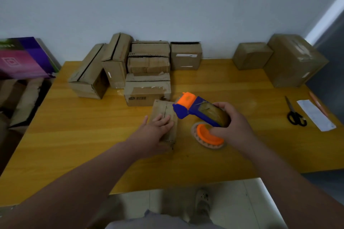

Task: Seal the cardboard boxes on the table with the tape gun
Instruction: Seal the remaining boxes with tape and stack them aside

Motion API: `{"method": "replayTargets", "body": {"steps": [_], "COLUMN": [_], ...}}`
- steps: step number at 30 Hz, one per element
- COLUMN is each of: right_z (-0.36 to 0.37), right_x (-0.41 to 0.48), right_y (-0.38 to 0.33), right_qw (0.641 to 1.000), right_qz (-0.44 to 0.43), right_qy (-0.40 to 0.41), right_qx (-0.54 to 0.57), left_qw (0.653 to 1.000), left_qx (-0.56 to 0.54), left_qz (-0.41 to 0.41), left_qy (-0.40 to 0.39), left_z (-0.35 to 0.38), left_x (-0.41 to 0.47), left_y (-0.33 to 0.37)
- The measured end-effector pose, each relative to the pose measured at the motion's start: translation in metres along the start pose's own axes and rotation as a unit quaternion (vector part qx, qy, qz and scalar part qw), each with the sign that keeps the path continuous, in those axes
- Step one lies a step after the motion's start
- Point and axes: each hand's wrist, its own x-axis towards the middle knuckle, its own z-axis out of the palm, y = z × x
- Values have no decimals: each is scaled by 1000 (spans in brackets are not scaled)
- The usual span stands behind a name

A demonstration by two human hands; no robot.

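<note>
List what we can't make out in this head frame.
All head view.
Small box: the near part of its top seam is covered by the left hand.
Tape gun: handle hidden inside the right hand; tape contact unclear.
Front carton: printed mark too small to read.
Purple carton: blurred, cut by the left edge.

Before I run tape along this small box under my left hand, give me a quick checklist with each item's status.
1. Left hand steadies small box: ok, pressed flat on top.
2. Right hand grips tape gun: ok.
3. Seam faces up: ok.
4. Gun's nose on seam: not ok, it sits right of it.
5. Left fingers clear of seam: not ok, they cover it.
6. Tape end ready: cannot tell.
</note>
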Motion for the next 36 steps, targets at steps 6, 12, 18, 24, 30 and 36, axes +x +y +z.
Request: {"method": "replayTargets", "body": {"steps": [6, 12, 18, 24, 30, 36], "right_z": [1, 3, 7, 8, -17, -38], "right_x": [-5, -9, -8, -6, -10, -11], "right_y": [-8, -15, -19, -22, -25, -5], "right_qw": [999, 996, 993, 992, 964, 944], "right_qz": [-23, -43, -62, -86, -134, -122], "right_qy": [-44, -80, -94, -92, -134, -173], "right_qx": [19, 25, 40, 2, -188, -253], "left_qw": [801, 592, 519, 540, 611, 696], "left_qx": [-537, -778, -832, -813, -710, -595], "left_qz": [-206, -211, -196, -209, -306, -340], "left_qy": [164, -5, 16, 61, 171, 216], "left_z": [-35, -57, -55, -53, -38, -5], "left_x": [-10, -14, -15, -17, -25, -39], "left_y": [15, 14, 13, 14, -12, -27]}}
